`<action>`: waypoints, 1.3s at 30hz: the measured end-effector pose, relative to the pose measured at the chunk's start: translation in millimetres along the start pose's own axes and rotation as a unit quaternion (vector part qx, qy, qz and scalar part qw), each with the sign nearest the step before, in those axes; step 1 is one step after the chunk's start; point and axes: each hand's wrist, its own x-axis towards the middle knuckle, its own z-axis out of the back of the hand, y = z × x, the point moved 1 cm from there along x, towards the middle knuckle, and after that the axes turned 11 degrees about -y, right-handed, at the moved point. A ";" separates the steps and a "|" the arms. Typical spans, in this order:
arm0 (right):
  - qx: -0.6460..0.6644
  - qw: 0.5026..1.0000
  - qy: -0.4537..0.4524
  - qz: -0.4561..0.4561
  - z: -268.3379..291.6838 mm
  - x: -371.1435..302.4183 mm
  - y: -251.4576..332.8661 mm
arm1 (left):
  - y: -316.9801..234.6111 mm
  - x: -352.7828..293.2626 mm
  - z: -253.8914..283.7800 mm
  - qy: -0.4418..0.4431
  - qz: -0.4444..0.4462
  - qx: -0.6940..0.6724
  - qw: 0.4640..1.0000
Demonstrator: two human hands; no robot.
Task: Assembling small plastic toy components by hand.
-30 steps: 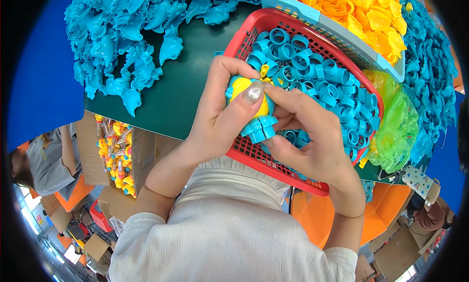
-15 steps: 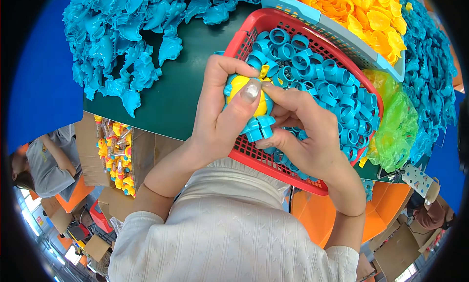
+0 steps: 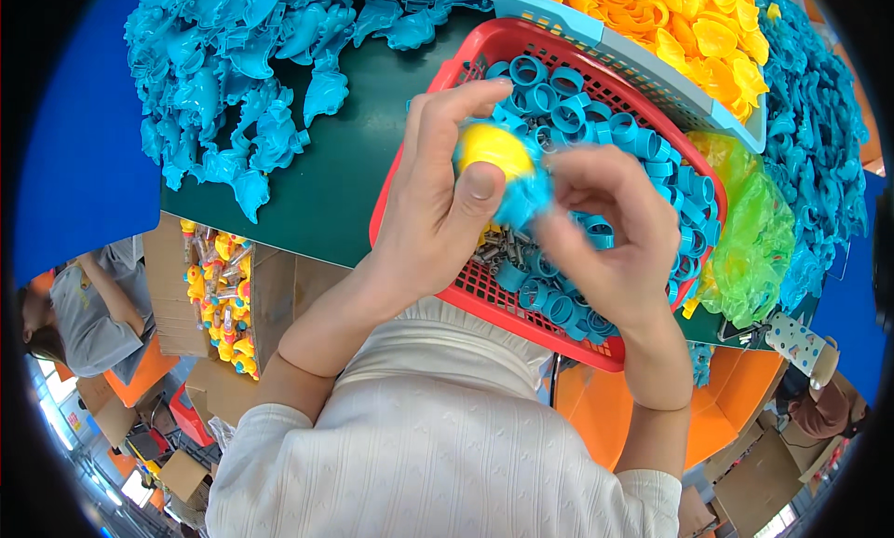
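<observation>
My left hand (image 3: 433, 179) grips a small plastic toy with a rounded yellow body (image 3: 495, 149) and blue parts, its thumb pressed on the front. The toy is blurred by motion. At its right side is my right hand (image 3: 619, 226), fingers curved and thumb apart. Its fingertips are smeared, so whether they touch the toy's blue part cannot be made out. Both hands are over a red plastic basket (image 3: 549, 338) holding many blue rings (image 3: 559, 307) and some small metal pieces (image 3: 501, 245).
Blue molded parts (image 3: 233, 81) are heaped on the dark green table (image 3: 326, 193). A light blue basket (image 3: 643, 63) of yellow pieces is behind. Green plastic bags (image 3: 750, 249) and another blue heap (image 3: 810, 119) are at right. A carton of yellow toys (image 3: 223, 296) is at left, near a seated person (image 3: 102, 305).
The toy has turned in my left hand and is held slightly higher. My right hand has moved a little to the right, its fingers away from the toy's front.
</observation>
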 end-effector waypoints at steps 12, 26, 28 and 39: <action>-0.025 0.996 0.025 0.086 -7.9 1.6 6.5 | 0.7 -1.1 -0.6 -0.107 -0.122 -0.059 0.985; 0.053 0.988 0.057 0.132 -13.7 -3.4 -1.6 | -6.0 0.1 -2.1 -0.009 0.204 -0.322 0.924; 0.034 0.993 0.054 0.103 -14.6 -6.1 1.9 | -2.0 -1.7 -2.1 0.013 0.216 -0.282 0.935; -0.112 0.983 0.057 0.131 -3.7 -2.6 13.7 | -5.4 -4.1 0.5 -0.027 0.102 -0.181 0.978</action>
